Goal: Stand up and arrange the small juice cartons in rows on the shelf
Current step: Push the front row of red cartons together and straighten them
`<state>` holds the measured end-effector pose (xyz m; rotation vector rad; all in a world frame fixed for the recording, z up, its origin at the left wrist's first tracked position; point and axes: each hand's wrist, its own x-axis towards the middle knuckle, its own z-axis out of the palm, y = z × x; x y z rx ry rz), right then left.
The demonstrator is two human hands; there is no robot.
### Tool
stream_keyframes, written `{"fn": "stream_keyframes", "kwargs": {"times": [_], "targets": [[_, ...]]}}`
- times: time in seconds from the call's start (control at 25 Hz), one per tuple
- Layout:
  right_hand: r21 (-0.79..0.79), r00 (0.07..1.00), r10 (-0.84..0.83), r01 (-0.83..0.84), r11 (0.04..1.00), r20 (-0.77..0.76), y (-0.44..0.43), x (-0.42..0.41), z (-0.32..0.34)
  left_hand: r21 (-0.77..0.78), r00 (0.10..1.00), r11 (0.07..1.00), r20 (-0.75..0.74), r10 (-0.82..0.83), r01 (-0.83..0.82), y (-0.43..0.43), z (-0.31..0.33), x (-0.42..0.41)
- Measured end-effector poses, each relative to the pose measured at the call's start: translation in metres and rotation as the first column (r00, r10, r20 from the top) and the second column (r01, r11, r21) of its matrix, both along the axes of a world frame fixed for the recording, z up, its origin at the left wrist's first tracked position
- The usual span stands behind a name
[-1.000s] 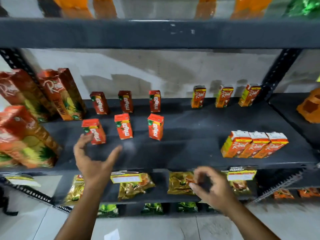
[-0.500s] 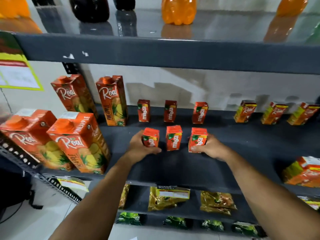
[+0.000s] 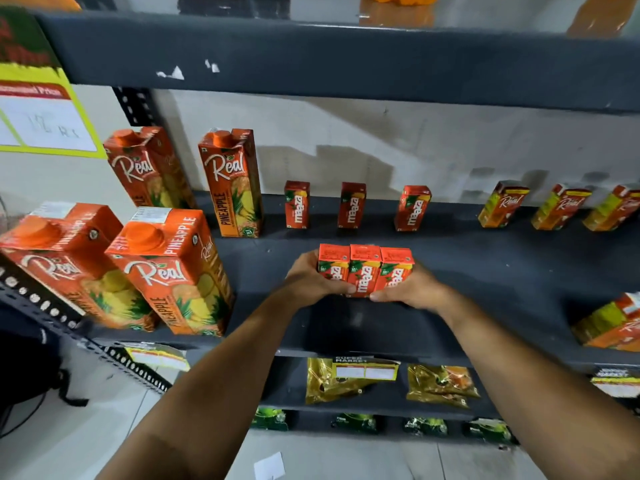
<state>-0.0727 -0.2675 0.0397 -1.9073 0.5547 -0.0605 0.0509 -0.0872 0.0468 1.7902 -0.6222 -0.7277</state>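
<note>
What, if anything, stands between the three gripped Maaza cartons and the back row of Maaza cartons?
Nothing visible. Bare shelf separates the three gripped cartons, held by left hand and right hand, from the back row.

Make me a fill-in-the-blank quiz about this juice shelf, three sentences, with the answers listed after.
1. Both hands press ____ small Maaza cartons together at the front.
2. Behind them, three more Maaza cartons stand ____ from each other.
3. The flavour printed on the tall Real cartons is ____.
4. The left hand and right hand squeeze the group from opposite ____.

Answers: three; apart; pineapple; sides
</note>
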Motion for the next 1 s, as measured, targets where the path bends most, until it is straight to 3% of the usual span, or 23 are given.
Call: {"fn": "stream_keyframes", "kwargs": {"times": [0.16, 0.32, 0.44, 0.76, 1.0], "targets": [[-0.031, 0.986, -0.133, 0.136, 0.990, 0.101, 0.030, -0.035, -0.029, -0.049, 0.990, 0.988, 0.014, -0.143, 0.144, 0.027, -0.016, -0.024], [-0.095, 0.990, -0.133, 0.138, 0.986, 0.055, 0.039, -0.051, -0.033, 0.074, 0.989, 0.993, 0.107, -0.098, 0.090, 0.044, -0.022, -0.043], [-0.094, 0.993, -0.117, 0.119, 0.988, 0.019, 0.042, -0.054, -0.030, 0.078, 0.986, 0.996, 0.158, -0.057, 0.045, 0.047, -0.024, -0.049], [-0.086, 0.994, -0.112, 0.110, 0.990, -0.016, 0.043, -0.053, -0.030, 0.121, 0.987, 0.993, 0.161, -0.020, 0.000, 0.046, -0.023, -0.049], [-0.119, 0.990, -0.142, 0.139, 0.983, -0.017, 0.049, -0.053, -0.025, 0.154, 0.989, 0.986, 0.122, -0.080, 0.061, 0.042, -0.020, -0.042]]}}
